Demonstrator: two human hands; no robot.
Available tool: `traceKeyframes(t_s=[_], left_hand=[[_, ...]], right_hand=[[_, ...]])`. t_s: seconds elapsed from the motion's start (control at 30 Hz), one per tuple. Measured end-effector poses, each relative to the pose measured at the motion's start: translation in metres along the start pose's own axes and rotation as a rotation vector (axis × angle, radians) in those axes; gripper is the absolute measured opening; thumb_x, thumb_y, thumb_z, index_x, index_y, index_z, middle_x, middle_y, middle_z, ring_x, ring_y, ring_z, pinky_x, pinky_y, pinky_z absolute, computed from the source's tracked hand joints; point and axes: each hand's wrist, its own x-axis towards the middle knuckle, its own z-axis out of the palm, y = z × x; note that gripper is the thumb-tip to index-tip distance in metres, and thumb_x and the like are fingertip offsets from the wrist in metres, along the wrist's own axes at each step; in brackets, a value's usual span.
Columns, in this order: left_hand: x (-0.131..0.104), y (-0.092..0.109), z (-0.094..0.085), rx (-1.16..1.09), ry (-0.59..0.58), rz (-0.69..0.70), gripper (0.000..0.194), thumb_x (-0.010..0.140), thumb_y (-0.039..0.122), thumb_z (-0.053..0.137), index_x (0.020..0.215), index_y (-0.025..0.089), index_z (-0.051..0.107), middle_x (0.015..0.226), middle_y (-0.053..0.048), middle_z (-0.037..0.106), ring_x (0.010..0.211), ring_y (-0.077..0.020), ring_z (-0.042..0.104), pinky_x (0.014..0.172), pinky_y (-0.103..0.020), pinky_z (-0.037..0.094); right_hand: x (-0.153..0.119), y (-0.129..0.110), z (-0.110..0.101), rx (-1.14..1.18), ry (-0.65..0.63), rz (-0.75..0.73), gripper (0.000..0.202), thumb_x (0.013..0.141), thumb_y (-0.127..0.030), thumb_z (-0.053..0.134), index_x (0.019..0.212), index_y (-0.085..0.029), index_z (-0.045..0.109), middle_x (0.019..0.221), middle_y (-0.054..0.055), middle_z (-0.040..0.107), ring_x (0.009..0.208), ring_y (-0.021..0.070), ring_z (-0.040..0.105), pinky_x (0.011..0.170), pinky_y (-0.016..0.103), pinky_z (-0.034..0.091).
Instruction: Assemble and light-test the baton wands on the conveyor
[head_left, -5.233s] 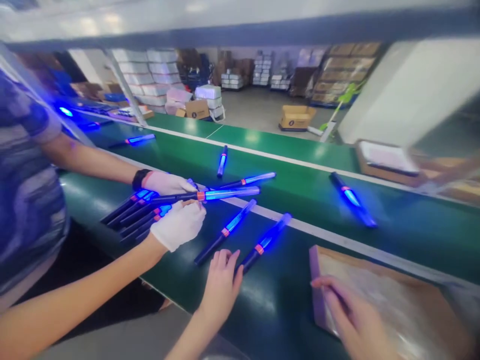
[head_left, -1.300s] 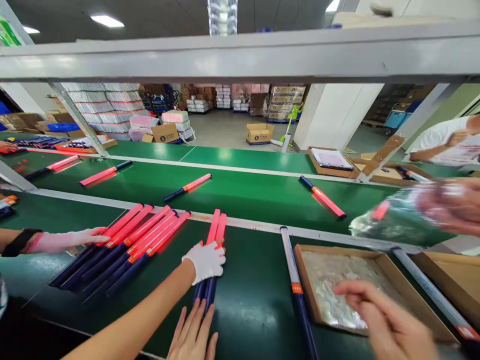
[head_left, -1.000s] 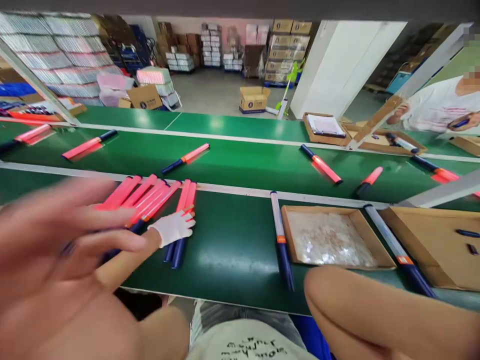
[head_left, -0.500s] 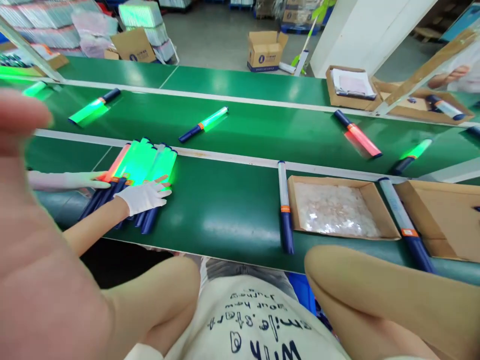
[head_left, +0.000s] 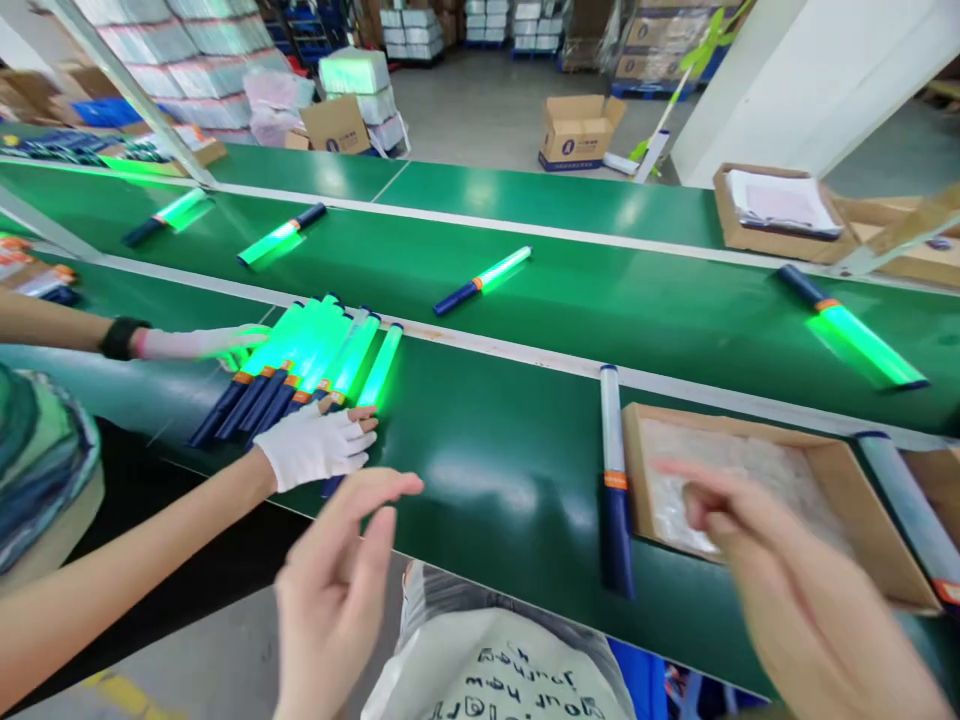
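Note:
My left hand (head_left: 345, 575) is raised over the near edge of the green bench, thumb and forefinger apart, with nothing in it. A little blurred, my right hand (head_left: 780, 570) hovers over a shallow cardboard box (head_left: 892, 540) of clear plastic bags (head_left: 675, 480), forefinger stretched out and nothing visible in it. Between my hands, an unlit light stick (head_left: 615, 480) with a dark blue handle and orange band lies against the box. On my left, a co-worker's gloved hands (head_left: 311, 445) (head_left: 202, 345) rest at a row of several green-glowing light sticks (head_left: 319, 345).
Behind a white rail, more lit light sticks (head_left: 484, 280) lie spaced along the green belt (head_left: 600, 290). Another unlit stick (head_left: 911, 510) lies right of the bag box. A carton with papers (head_left: 784, 205) stands at the back right; an open carton (head_left: 577, 135) is on the floor.
My left hand has come down from close to the camera, and my right hand has entered over the box. Red-lit sticks now glow green. The view has shifted left.

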Motion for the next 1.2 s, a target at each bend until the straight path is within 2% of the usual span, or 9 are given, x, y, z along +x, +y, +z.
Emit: traceKeyframes(t_s=[0.1, 0.2, 0.3, 0.4, 0.53, 0.67, 0.83, 1.07, 1.2], left_hand=[[-0.014, -0.035, 0.023, -0.004, -0.232, -0.070, 0.023, 0.107, 0.025, 0.057, 0.113, 0.031, 0.079, 0.107, 0.000, 0.077, 0.098, -0.0127, 0.075, 0.075, -0.017, 0.059], [-0.026, -0.057, 0.035, -0.016, -0.348, -0.189, 0.027, 0.109, 0.029, 0.053, 0.120, 0.029, 0.077, 0.111, -0.005, 0.075, 0.099, -0.0151, 0.074, 0.047, -0.015, 0.045], [-0.025, -0.061, 0.046, -0.027, -0.353, -0.174, 0.027, 0.109, 0.028, 0.052, 0.117, 0.025, 0.078, 0.107, -0.006, 0.075, 0.096, -0.0151, 0.073, 0.059, -0.018, 0.053], [-0.014, -0.052, 0.065, -0.067, -0.364, -0.097, 0.025, 0.108, 0.023, 0.054, 0.109, 0.022, 0.078, 0.100, -0.004, 0.076, 0.091, -0.0136, 0.072, 0.080, -0.024, 0.057], [0.002, -0.030, 0.101, -0.169, -0.525, -0.145, 0.021, 0.105, 0.028, 0.060, 0.105, 0.023, 0.080, 0.096, -0.002, 0.076, 0.083, -0.0128, 0.066, 0.078, -0.025, 0.052], [0.019, -0.008, 0.126, -0.324, -0.689, -0.278, 0.021, 0.103, 0.035, 0.063, 0.108, 0.025, 0.081, 0.099, 0.000, 0.077, 0.085, -0.0140, 0.064, 0.081, -0.026, 0.051], [0.031, 0.009, 0.136, -0.474, -0.737, -0.334, 0.020, 0.099, 0.030, 0.061, 0.093, 0.020, 0.077, 0.092, -0.001, 0.077, 0.082, -0.0144, 0.065, 0.081, -0.027, 0.051], [0.031, 0.015, 0.139, -0.593, -0.701, -0.446, 0.018, 0.092, 0.023, 0.062, 0.075, 0.019, 0.065, 0.077, 0.001, 0.070, 0.072, -0.0111, 0.061, 0.071, -0.022, 0.048], [0.028, 0.015, 0.140, -0.635, -0.704, -0.485, 0.021, 0.093, 0.025, 0.062, 0.074, 0.019, 0.065, 0.075, 0.001, 0.067, 0.069, -0.0099, 0.057, 0.069, -0.021, 0.047]], right_hand=[[0.006, 0.031, 0.026, 0.082, -0.130, -0.124, 0.031, 0.109, -0.042, 0.048, 0.124, -0.030, 0.073, 0.115, 0.001, 0.076, 0.099, 0.0121, 0.076, 0.084, 0.015, 0.061], [0.000, 0.067, 0.043, 0.149, -0.190, -0.057, 0.033, 0.105, -0.047, 0.055, 0.116, -0.026, 0.077, 0.107, 0.005, 0.078, 0.090, 0.0155, 0.079, 0.077, 0.017, 0.065], [0.001, 0.080, 0.055, 0.264, -0.171, 0.144, 0.042, 0.103, -0.057, 0.059, 0.115, -0.021, 0.079, 0.109, 0.009, 0.080, 0.092, 0.0207, 0.081, 0.083, 0.023, 0.068], [0.013, 0.058, 0.065, 0.476, -0.112, 0.241, 0.046, 0.102, -0.057, 0.064, 0.126, -0.020, 0.075, 0.119, 0.012, 0.078, 0.106, 0.0232, 0.080, 0.099, 0.029, 0.066], [0.031, 0.009, 0.077, 0.750, -0.010, 0.236, 0.039, 0.102, -0.045, 0.071, 0.133, -0.022, 0.071, 0.127, 0.012, 0.076, 0.119, 0.0230, 0.076, 0.107, 0.033, 0.064], [0.034, -0.019, 0.082, 0.896, -0.039, 0.281, 0.035, 0.105, -0.042, 0.069, 0.136, -0.027, 0.070, 0.131, 0.008, 0.075, 0.126, 0.0206, 0.073, 0.109, 0.031, 0.063], [0.033, -0.024, 0.079, 0.980, -0.048, 0.265, 0.029, 0.105, -0.040, 0.069, 0.133, -0.035, 0.074, 0.130, 0.003, 0.076, 0.129, 0.0166, 0.071, 0.111, 0.025, 0.060], [0.033, -0.019, 0.079, 1.019, -0.037, 0.280, 0.030, 0.109, -0.043, 0.062, 0.136, -0.038, 0.073, 0.138, 0.002, 0.072, 0.127, 0.0160, 0.071, 0.108, 0.023, 0.060], [0.031, -0.018, 0.080, 0.843, 0.051, 0.271, 0.020, 0.104, -0.043, 0.069, 0.110, -0.030, 0.084, 0.111, 0.002, 0.079, 0.102, 0.0115, 0.076, 0.091, 0.015, 0.062]])
